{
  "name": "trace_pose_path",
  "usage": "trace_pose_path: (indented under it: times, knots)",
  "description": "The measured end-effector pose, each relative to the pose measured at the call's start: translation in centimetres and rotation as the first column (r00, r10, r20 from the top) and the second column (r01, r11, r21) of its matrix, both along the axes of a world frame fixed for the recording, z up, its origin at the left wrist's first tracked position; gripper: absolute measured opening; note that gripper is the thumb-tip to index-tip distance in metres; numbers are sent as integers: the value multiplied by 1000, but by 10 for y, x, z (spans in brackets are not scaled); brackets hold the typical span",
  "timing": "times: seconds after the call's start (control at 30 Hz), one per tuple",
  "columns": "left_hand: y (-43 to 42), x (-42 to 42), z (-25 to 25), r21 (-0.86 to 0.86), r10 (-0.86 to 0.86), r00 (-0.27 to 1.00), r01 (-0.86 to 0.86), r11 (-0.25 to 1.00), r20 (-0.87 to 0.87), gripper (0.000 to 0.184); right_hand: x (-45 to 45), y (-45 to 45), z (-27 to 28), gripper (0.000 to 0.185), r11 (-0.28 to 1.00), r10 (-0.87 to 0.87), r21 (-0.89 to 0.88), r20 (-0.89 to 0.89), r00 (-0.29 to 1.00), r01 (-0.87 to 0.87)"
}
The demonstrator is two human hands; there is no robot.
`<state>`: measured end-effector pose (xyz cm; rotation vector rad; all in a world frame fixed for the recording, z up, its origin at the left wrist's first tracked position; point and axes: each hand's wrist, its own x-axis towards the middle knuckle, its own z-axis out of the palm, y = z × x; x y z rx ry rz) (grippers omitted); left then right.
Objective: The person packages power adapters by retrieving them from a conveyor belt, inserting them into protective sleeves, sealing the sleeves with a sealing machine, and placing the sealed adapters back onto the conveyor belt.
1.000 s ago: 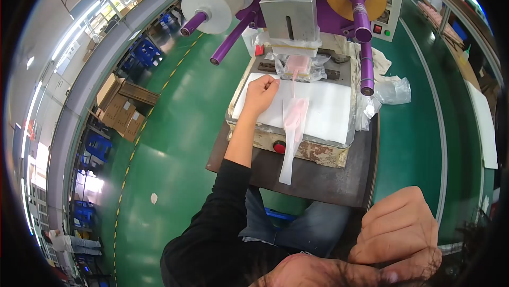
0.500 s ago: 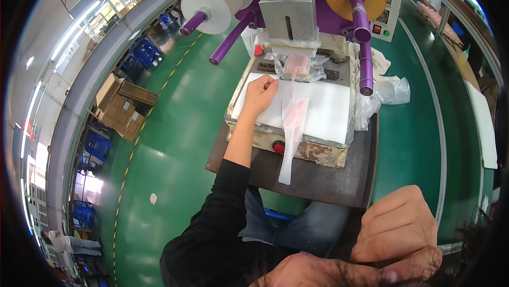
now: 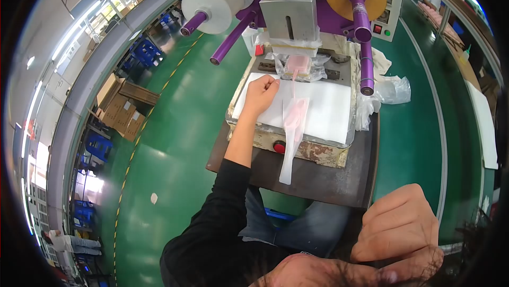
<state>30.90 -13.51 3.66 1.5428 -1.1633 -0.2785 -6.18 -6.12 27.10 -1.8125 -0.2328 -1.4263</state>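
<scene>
My left hand lies as a closed fist on a white foam-like sheet on the press bed, with nothing visible in it. To its right lies a long flat pink-and-white piece, its pale narrow end hanging past the bed's front edge. Behind it, a pink square pad with a thin stem sits on plastic film beneath the metal press head. My right hand is raised close to the camera at lower right, fingers curled into a fist, touching no tool that I can see.
Purple rods and a white film reel jut from the press. A red button is on the bed's front. Crumpled clear plastic lies at the right. Cardboard boxes stand on the floor at left.
</scene>
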Motion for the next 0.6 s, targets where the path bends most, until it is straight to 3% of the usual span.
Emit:
trace_pose_path:
  times: [0.1,0.2,0.33,0.6]
  knots:
    - [0,0,0,-1,-3,1000,3,1000,-1,21,-5,-4,-13,17,999,43,2,8,999,-43]
    - [0,-1,1,0,-4,1000,4,1000,-10,21,-11,-17,-35,14,949,279,-157,18,960,-273]
    - [1,-2,2,10,14,1000,-14,1000,1,21,-18,-22,-26,28,921,302,-190,-203,932,-340]
    - [0,-1,0,-2,8,1000,-8,1000,2,21,-13,-22,-27,18,932,303,-173,-114,946,-319]
